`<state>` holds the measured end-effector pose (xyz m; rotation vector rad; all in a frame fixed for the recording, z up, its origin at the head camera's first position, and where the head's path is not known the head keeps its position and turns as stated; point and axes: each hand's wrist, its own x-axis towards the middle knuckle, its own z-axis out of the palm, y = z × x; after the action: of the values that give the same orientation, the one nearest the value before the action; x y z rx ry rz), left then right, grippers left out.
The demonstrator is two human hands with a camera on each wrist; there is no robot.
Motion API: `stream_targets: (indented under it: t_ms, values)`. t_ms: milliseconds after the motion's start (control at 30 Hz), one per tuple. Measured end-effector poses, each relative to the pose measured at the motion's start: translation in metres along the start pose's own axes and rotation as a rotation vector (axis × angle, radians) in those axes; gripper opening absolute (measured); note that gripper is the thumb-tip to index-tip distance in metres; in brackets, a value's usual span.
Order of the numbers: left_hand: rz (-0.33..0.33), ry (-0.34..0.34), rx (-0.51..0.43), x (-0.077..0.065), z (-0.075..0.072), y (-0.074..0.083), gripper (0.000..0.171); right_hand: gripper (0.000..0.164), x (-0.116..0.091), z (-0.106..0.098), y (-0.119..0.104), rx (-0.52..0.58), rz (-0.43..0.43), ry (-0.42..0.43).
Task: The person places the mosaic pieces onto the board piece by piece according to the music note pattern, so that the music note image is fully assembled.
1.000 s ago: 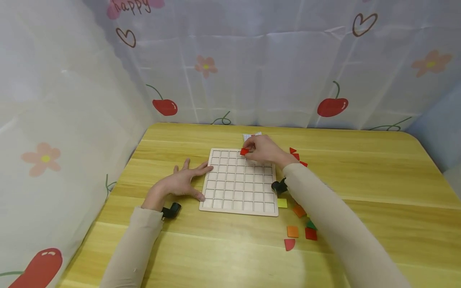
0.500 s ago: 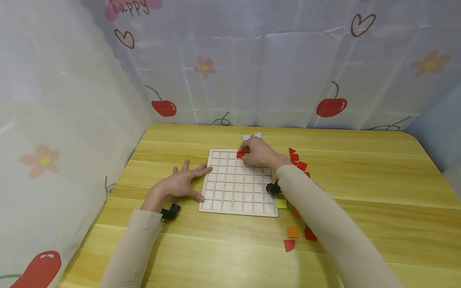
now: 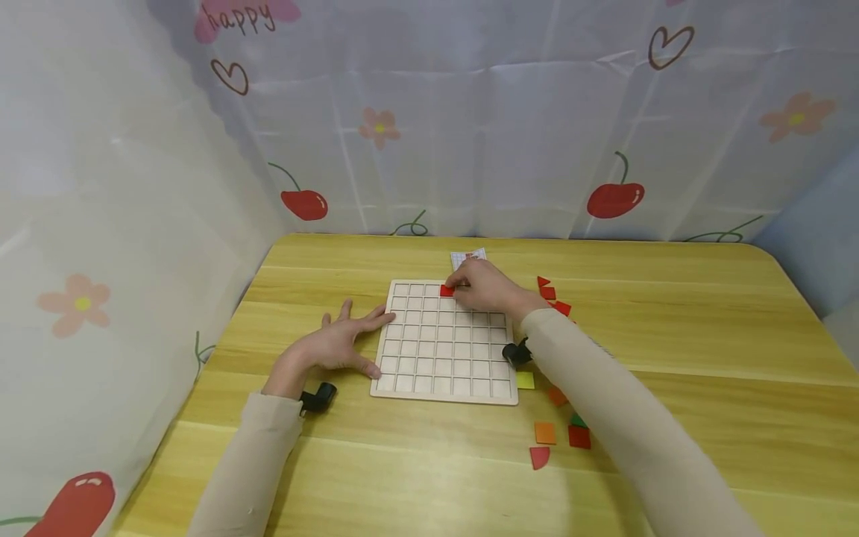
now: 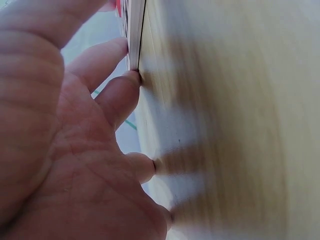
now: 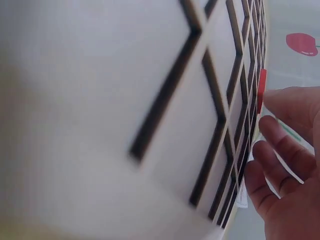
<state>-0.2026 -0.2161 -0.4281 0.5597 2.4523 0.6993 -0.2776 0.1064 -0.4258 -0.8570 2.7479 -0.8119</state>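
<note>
A pale square board with a grid of shallow cells lies on the table. My right hand is at its far edge, with thumb and forefinger at a small red square tile over a far-row cell. In the right wrist view, the thumb lies against the red tile, while the other fingers curl loosely beside the board; the forefinger is mostly hidden. My left hand is spread at the board's left edge, its thumb and forefinger touching the rim. Fingertips of the left hand rest on the tabletop.
Right of the board lie several red pieces, a yellow tile, an orange tile, a dark red square and a pink quarter-round piece. The right sleeve covers part of them. Behind the board lies a printed card.
My right hand has brought the red tile slightly left and down onto the far row of the board. The left hand keeps its place at the rim.
</note>
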Motion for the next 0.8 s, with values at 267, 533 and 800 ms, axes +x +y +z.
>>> stream_targets:
  t_ms: [267, 533, 800]
  values:
    - [0.009, 0.002, -0.008, -0.001, -0.001, 0.0, 0.109, 0.03, -0.015, -0.015, 0.004, 0.066, 0.134, -0.045]
    - [0.003, 0.008, 0.009, -0.001, -0.003, -0.002, 0.108, 0.027, -0.014, -0.009, 0.011, 0.046, 0.029, -0.028]
    - [-0.01, -0.003, 0.007, 0.002, 0.001, -0.004, 0.109, 0.027, -0.009, 0.001, 0.007, -0.027, -0.047, -0.035]
